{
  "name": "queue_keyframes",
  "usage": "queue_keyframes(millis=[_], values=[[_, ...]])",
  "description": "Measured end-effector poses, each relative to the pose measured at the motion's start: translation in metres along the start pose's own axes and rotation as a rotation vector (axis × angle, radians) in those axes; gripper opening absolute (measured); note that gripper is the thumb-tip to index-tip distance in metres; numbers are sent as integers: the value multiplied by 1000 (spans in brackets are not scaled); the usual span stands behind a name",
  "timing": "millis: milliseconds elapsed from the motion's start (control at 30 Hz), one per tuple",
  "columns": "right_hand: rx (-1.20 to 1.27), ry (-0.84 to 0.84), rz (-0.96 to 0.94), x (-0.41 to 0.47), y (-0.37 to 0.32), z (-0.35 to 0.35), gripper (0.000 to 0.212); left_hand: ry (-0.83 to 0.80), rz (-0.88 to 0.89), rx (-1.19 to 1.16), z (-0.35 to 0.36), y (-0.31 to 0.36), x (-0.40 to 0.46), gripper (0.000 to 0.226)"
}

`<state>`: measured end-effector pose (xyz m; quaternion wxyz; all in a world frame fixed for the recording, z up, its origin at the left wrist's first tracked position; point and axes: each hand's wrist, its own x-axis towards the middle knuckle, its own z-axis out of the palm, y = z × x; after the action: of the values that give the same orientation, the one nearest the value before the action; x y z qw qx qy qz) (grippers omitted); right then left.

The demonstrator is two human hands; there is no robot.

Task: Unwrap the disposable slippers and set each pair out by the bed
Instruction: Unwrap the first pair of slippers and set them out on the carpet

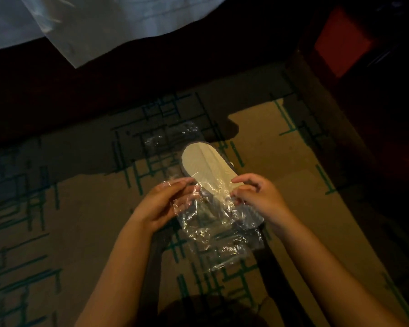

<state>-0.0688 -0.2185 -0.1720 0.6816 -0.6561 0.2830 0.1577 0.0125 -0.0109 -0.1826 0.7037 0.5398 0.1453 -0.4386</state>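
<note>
At frame centre, my left hand [165, 199] gripped the wrapper [219, 230] while my right hand [255, 192] pinched the half-drawn slippers [206, 164]; none yet stood beside the bed [99, 22].

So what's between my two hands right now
In the head view, the pale slipper in its clear plastic wrapper lies between the left hand and the right hand; both hands grip it.

A pale, cream-coloured slipper [204, 165], sole side up, sticks halfway out of its crinkled clear plastic wrapper [219, 228], held above the patterned carpet [281, 149].
</note>
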Motion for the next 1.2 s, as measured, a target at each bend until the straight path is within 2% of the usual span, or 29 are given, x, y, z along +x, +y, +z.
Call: queue_keyframes(millis=[67, 133, 167, 233, 267, 333, 433, 500, 600, 667, 733, 800, 867, 967, 1067, 1133, 1200], values=[[-6, 47, -5, 4, 0, -13, 20, 42, 32, 58, 15, -4, 11, 24], [-20, 138, -40, 10, -1, -22, 21, 174, 107, 170, 23, -18, 21, 27], [-33, 209, -68, 14, -1, -29, 23, 257, 188, 350, 25, -27, 22, 28], [-99, 350, -116, 24, -1, -46, 30, 309, 389, 935, 25, -50, 24, 40], [-149, 420, -128, 30, 0, -58, 31, 269, 425, 1106, 26, -62, 24, 45], [-268, 560, -135, 42, 3, -84, 28, 210, 364, 1201, 30, -80, 24, 47], [-410, 678, -93, 53, 5, -116, 17, 236, 329, 1249, 33, -93, 29, 52], [-541, 723, -43, 60, 9, -128, 28, 244, 339, 1252, 34, -93, 31, 53], [-934, 851, 27, 57, 16, -117, 49, 248, 358, 1253, 33, -94, 32, 52], [-1117, 786, -69, 52, 26, -94, 54, 253, 381, 1261, 34, -96, 32, 53], [-1237, 599, -165, 47, 37, -66, 51, 255, 382, 1262, 35, -96, 32, 53], [-1340, 439, -159, 46, 51, -47, 49, 243, 360, 1267, 36, -97, 31, 55], [-1373, 399, -83, 48, 59, -47, 51, 239, 353, 1257, 37, -96, 29, 56], [-1350, 467, 12, 49, 57, -60, 52, 260, 376, 1162, 43, -94, 26, 53], [-1246, 527, -114, 43, 48, -56, 47, 366, 406, 950, 51, -91, 20, 41], [-1121, 451, -221, 37, 44, -42, 44, 461, 401, 816, 54, -90, 16, 32], [-1047, 320, -238, 33, 45, -24, 43, 503, 345, 692, 57, -91, 15, 29]])
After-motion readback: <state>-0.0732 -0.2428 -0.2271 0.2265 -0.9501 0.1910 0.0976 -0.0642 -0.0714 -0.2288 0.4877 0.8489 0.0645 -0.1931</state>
